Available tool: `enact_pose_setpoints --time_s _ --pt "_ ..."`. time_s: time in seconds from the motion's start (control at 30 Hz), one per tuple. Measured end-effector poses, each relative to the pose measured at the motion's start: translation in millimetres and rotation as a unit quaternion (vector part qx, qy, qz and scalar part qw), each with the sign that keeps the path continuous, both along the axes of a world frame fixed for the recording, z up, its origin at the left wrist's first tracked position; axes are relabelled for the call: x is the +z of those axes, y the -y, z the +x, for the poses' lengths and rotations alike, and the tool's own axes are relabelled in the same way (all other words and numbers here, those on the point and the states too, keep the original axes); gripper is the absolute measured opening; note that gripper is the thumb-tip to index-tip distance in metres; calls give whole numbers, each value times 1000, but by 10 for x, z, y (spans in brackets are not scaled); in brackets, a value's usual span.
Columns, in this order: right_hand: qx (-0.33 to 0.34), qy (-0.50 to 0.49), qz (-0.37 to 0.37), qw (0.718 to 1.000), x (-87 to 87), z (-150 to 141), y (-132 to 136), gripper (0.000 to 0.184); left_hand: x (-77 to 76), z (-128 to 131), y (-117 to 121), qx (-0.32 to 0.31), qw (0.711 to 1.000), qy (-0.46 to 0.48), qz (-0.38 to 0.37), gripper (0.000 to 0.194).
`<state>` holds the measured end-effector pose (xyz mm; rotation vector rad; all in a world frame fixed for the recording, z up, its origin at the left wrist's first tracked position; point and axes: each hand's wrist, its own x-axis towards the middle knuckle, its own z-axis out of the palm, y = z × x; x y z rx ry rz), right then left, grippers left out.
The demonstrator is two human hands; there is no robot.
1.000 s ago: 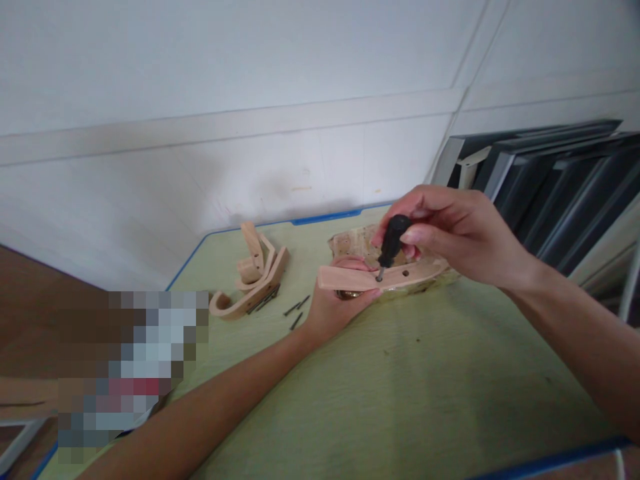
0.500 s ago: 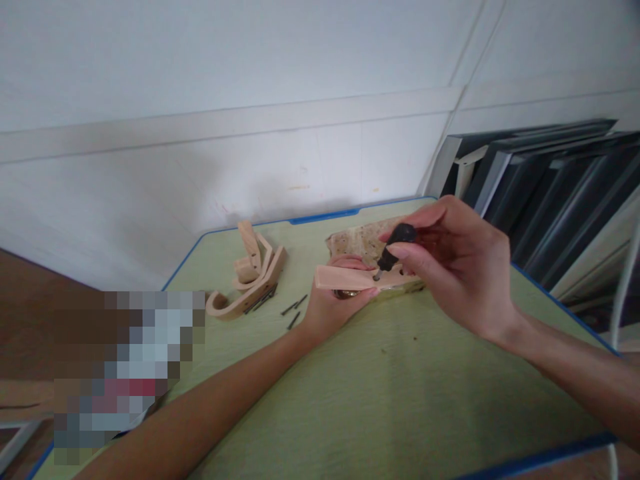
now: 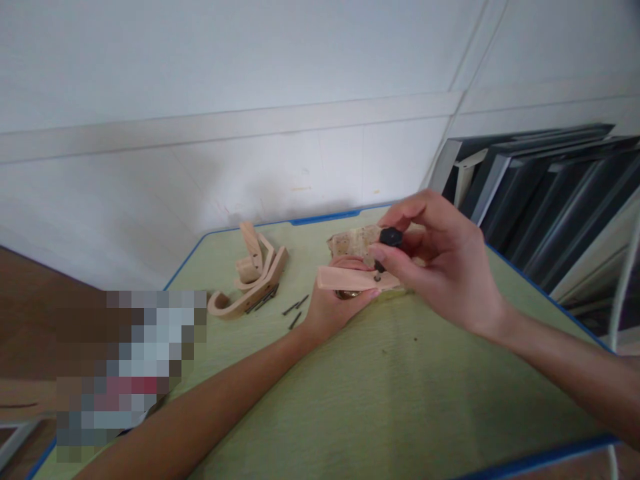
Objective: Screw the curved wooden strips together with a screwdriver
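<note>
From my head view, my left hand [image 3: 333, 300] is wrapped around the straight end of a pale wooden bar [image 3: 345, 278], fingers behind it and thumb along the near side. The bar lies level over the counter [image 3: 320, 400], near its far edge, beside a rough slab in clear wrapping [image 3: 356, 241]; its other end is hidden behind my right hand [image 3: 445, 260]. That hand pinches the fluted handle of a black screwdriver [image 3: 390, 237] between thumb and fingers, just above a dark hole in the wood. I cannot tell whether the tip is seated.

The bar looks light, stiff and smoothly sanded, so I judge it could twist under turning force; a hold on both long edges, close to the hole but clear of the tip, should steady it best. The screwdriver seems short and light, its ridges giving good purchase, best taken round the handle and kept in line with the hole. The wrapping looks slick.

To my left lie loose dark screws [image 3: 295, 321] and bent wooden hooks [image 3: 260, 287], likely just as rigid.
</note>
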<state>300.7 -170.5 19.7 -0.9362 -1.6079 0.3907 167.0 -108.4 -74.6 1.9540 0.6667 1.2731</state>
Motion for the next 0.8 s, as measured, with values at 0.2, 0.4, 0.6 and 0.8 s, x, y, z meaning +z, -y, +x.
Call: enact_pose_setpoints --time_s 0.2,0.4,0.6,0.8 --pt "138 67 -60 986 228 305 -236 11 -3 -8 -13 -2 999 -9 31 24" --pt "376 101 -189 902 361 602 -520 24 -7 -7 -14 -4 999 -14 30 24" --pt "484 85 -230 840 344 705 -745 28 -6 -11 -23 1 999 -27 32 23" --pt "502 89 -189 839 316 613 -801 24 -5 -12 -23 2 999 -24 28 24"
